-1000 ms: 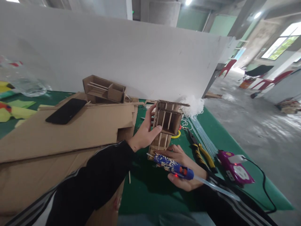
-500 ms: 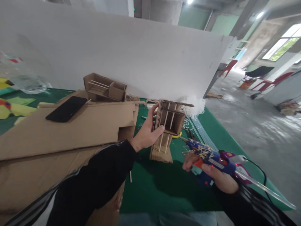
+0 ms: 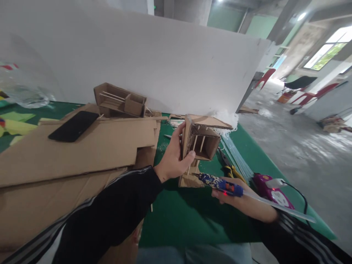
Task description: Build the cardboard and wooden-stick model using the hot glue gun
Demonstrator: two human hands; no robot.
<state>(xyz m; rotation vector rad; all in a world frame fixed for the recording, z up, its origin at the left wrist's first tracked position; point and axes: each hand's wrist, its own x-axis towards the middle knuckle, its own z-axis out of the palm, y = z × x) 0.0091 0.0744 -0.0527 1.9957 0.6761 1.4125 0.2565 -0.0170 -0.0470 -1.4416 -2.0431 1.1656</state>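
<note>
My left hand [image 3: 176,157] grips the left side of a small cardboard box model [image 3: 211,146], its thumb across the front. Thin wooden sticks run through the model's open compartment, and a cardboard flap juts out at its top right. In my right hand [image 3: 233,200] is a blue hot glue gun [image 3: 220,184], spattered with dried glue and showing a red light. Its nozzle points left at the model's lower cardboard part [image 3: 191,180]; whether it touches cannot be told. A clear glue stick [image 3: 280,206] sticks out of the gun's back.
Black-and-yellow pliers [image 3: 229,167], clear glue sticks [image 3: 238,156] and a purple power socket [image 3: 271,189] lie to the right. Cardboard sheets [image 3: 110,143] bearing a black phone [image 3: 73,125] cover the left. Another cardboard model [image 3: 121,101] stands by the white partition [image 3: 165,62].
The glue gun has moved left and down to the model's lower part. My left hand has tilted the model, so its top flap shows more. The pliers are now uncovered.
</note>
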